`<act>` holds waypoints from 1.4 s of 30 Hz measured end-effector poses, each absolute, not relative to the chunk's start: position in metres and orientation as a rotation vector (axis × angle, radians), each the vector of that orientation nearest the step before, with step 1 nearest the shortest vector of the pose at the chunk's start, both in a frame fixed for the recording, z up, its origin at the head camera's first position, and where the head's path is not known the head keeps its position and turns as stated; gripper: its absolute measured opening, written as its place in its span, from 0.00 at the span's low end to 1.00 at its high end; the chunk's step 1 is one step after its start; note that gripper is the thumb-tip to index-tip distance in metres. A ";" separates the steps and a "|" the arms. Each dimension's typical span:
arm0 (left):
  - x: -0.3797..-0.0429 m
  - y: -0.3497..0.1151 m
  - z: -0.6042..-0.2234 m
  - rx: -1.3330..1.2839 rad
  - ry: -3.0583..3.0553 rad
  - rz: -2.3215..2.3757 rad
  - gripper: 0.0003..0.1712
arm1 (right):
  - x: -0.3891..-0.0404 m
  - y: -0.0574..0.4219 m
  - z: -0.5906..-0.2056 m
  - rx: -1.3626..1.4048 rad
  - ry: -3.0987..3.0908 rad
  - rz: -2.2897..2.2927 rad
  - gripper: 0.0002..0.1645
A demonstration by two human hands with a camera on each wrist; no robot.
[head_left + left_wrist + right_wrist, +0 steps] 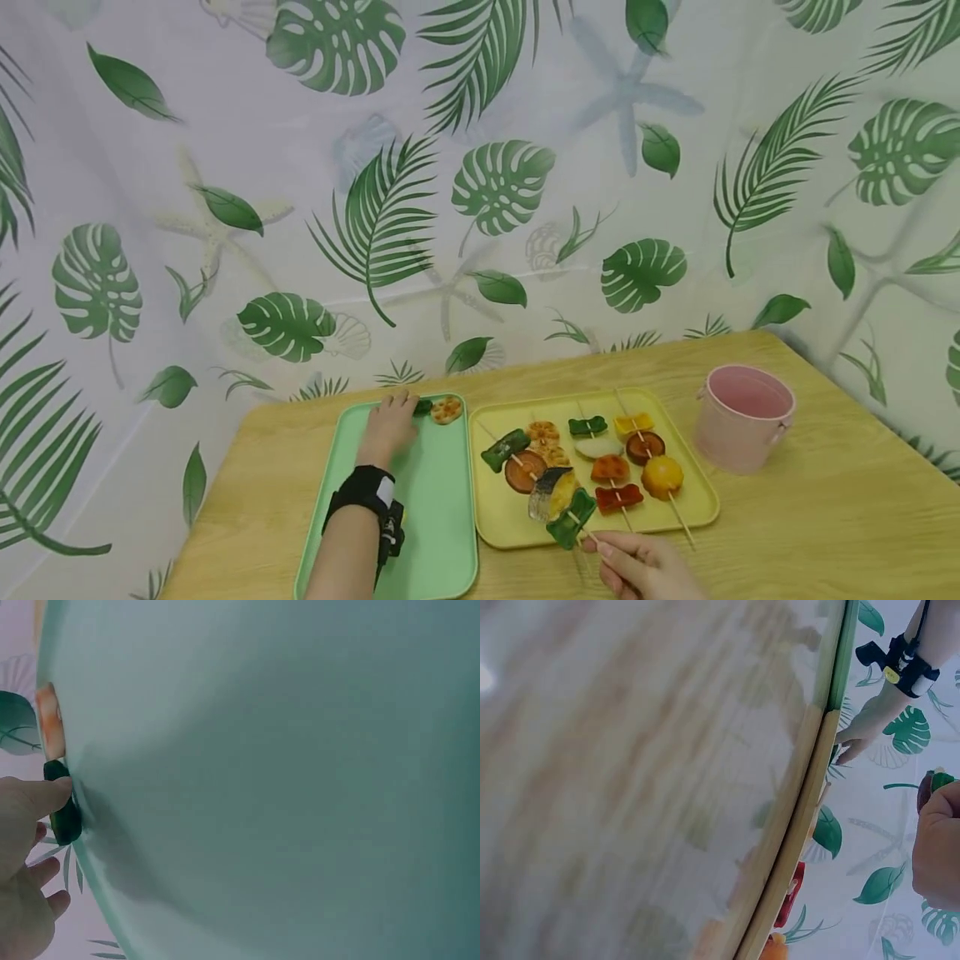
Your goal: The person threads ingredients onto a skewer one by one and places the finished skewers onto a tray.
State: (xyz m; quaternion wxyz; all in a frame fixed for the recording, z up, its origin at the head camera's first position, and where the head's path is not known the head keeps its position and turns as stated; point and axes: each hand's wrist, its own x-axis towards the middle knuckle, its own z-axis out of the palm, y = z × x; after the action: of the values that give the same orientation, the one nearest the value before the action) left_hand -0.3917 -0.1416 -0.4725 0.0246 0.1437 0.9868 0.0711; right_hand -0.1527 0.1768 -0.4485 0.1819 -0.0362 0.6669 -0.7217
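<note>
My left hand [390,432] reaches to the far end of the green tray [435,533]. There its thumb and fingers pinch a dark green pepper piece [66,817], mostly hidden in the head view. Beside it lies an orange-brown lotus root slice [446,409]. My right hand [643,565], low in front of the yellow tray [517,537], pinches the stick of a skewer [576,518]. That skewer carries a green pepper piece and a dark-edged, yellowish piece like eggplant. In the right wrist view the right hand [937,847] hides most of the stick.
On the yellow tray lie several toy food skewers, among them one with a mushroom slice [645,448] and a yellow corn piece [662,477]. A pink bucket [738,442] stands right of that tray. A leaf-printed curtain [495,192] hangs behind the wooden table [825,517].
</note>
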 end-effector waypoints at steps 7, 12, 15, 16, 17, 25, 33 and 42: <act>-0.386 -0.145 -0.482 0.454 3.088 0.272 0.17 | -0.147 0.173 -0.447 -0.268 1.915 -2.032 0.27; -0.383 -0.150 -0.477 0.475 3.143 0.308 0.13 | -0.148 0.175 -0.442 -0.306 1.932 -2.038 0.28; -0.381 -0.154 -0.474 0.549 3.165 0.259 0.08 | -0.148 0.177 -0.441 -0.334 1.955 -2.034 0.29; -0.380 -0.155 -0.474 0.575 3.171 0.217 0.06 | -0.149 0.177 -0.441 -0.337 1.956 -2.033 0.29; -0.379 -0.156 -0.473 0.605 3.180 0.174 0.05 | -0.149 0.177 -0.441 -0.336 1.961 -2.030 0.29; -0.370 -0.158 -0.471 0.576 3.139 0.148 0.13 | -0.153 0.176 -0.448 -0.040 1.794 -2.097 0.22; -0.362 -0.163 -0.473 0.584 3.059 0.336 0.13 | -0.166 0.167 -0.447 0.101 1.586 -2.177 0.20; -0.347 -0.163 -0.476 0.599 2.965 0.542 0.14 | -0.193 0.112 -0.452 0.373 1.706 -2.232 0.23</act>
State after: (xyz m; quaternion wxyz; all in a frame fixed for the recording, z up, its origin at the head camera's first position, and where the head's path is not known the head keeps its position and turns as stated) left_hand -0.3471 -0.1631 -0.4759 0.0341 0.1949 0.9643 0.1762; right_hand -0.1934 0.1123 -0.4518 0.1535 0.1302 0.5948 -0.7783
